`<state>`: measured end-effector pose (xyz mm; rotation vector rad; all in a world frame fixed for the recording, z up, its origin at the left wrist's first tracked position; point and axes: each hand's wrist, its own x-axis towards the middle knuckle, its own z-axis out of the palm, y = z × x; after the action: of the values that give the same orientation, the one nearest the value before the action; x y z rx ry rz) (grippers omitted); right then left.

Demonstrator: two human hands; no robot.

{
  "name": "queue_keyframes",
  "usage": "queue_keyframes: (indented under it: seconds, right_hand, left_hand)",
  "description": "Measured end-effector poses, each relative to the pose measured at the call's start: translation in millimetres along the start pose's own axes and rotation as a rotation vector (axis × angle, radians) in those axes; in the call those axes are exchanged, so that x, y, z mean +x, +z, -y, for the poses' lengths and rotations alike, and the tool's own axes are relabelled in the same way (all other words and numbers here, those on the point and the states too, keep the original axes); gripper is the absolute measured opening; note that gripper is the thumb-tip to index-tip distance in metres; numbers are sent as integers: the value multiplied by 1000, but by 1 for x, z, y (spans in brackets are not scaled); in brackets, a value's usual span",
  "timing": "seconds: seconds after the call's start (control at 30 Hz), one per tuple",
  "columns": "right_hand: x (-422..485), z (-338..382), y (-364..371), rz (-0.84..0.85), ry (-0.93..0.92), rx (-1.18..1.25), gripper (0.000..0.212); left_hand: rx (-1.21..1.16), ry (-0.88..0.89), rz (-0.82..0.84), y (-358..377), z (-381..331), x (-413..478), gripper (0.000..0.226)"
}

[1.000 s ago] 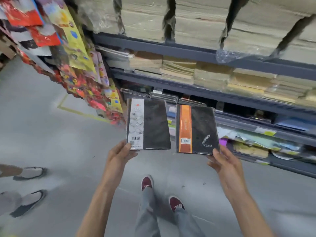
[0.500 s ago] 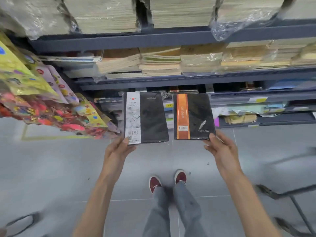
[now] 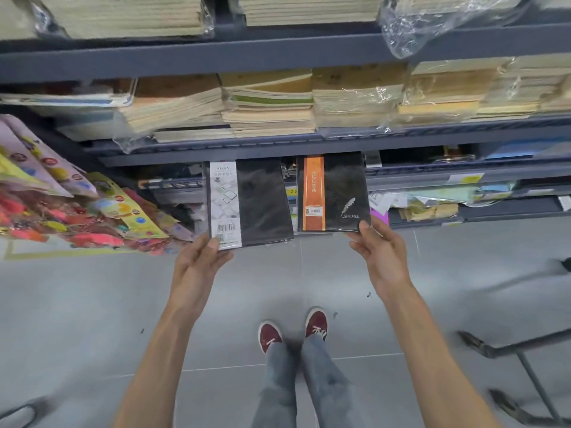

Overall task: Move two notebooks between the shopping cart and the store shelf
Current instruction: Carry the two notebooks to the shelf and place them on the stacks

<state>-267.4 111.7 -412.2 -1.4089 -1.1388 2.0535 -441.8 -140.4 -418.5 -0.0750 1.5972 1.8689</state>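
My left hand (image 3: 197,267) pinches the lower left corner of a black notebook with a white band (image 3: 250,203). A second black notebook with an orange band (image 3: 333,193) is held by its lower right corner in my right hand (image 3: 378,254). Both notebooks are upright, side by side, in front of a low tier of the grey store shelf (image 3: 278,146). A dark metal frame, probably the shopping cart (image 3: 519,350), shows at the lower right edge.
Stacks of wrapped paper notebooks (image 3: 268,103) fill the upper shelf tiers. Colourful sticker sheets (image 3: 77,205) hang at the left. Loose papers (image 3: 429,202) lie on the low tier at the right. My feet in red shoes (image 3: 293,332) stand on the grey tiled floor.
The view has turned to face the shelf squarely. Both hands have carried the notebooks forward, closer to the low shelf tier. The grips are unchanged.
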Motion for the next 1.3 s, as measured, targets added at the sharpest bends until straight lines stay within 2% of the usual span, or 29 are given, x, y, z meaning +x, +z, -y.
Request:
queue_keyframes:
  seconds: [0.23, 0.47, 0.57, 0.67, 0.77, 0.87, 1.3]
  right_hand:
    - [24, -1, 11, 2, 7, 71, 39]
    - [31, -13, 19, -11, -207, -39, 33]
    - [40, -24, 20, -48, -288, -45, 34]
    - [46, -33, 26, -67, -344, -56, 32]
    - [48, -39, 25, -19, -394, -34, 34]
    - [53, -44, 26, 32, -452, -27, 45]
    - [107, -56, 53, -61, -784, 25, 39]
  left_hand:
    - [41, 54, -15, -1, 6, 29, 25]
    - [23, 220, -131, 6, 15, 45, 41]
    - [-41, 258, -132, 14, 22, 46, 41]
    - [-58, 289, -99, 17, 26, 48, 52]
    - [-30, 341, -100, 17, 32, 52, 60]
    - [-3, 418, -155, 18, 37, 62, 50]
    - [35, 736, -262, 14, 46, 125, 36]
